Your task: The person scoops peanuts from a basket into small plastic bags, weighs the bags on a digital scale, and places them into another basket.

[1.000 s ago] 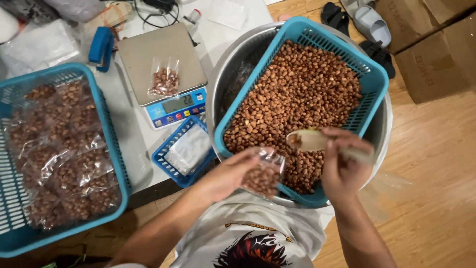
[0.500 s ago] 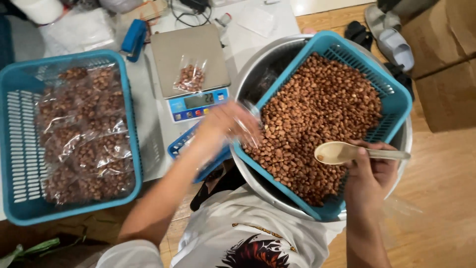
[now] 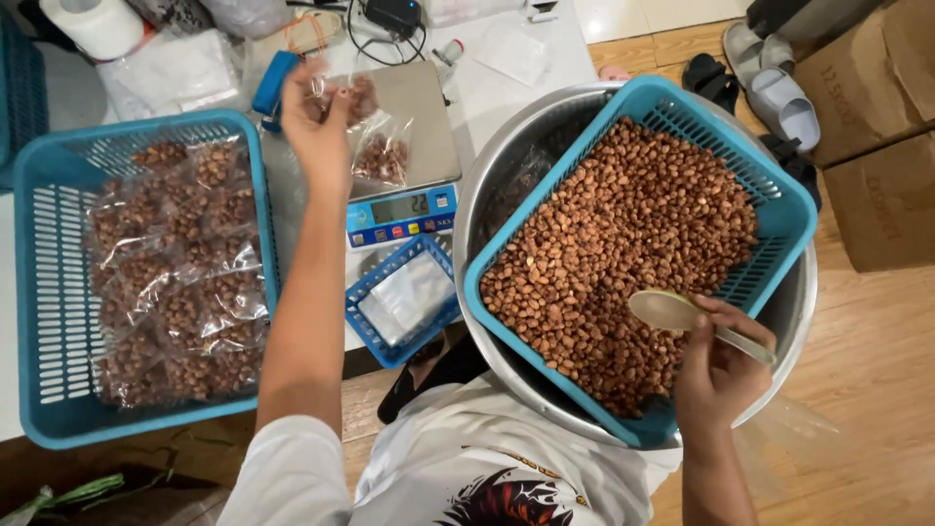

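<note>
My left hand (image 3: 317, 125) is stretched out over the digital scale (image 3: 399, 146), gripping a small clear bag of peanuts (image 3: 351, 95) just above the weighing plate. A second small bag of peanuts (image 3: 382, 156) lies on the scale beside it. My right hand (image 3: 719, 362) holds an empty pale spoon (image 3: 672, 312) over the near corner of the blue basket (image 3: 779, 200) heaped with loose peanuts. That basket rests tilted inside a large steel bowl (image 3: 487, 185).
A big blue basket (image 3: 58, 292) at left holds several filled peanut bags. A small blue tray (image 3: 390, 278) with empty clear bags sits below the scale. Cardboard boxes (image 3: 877, 127) and slippers (image 3: 769, 88) stand on the wooden floor at right. A paper roll (image 3: 93, 24) is at top left.
My left hand has carried the filled bag from over the peanut basket leftward and away to the scale. The right hand with the spoon stayed near the basket's near corner.
</note>
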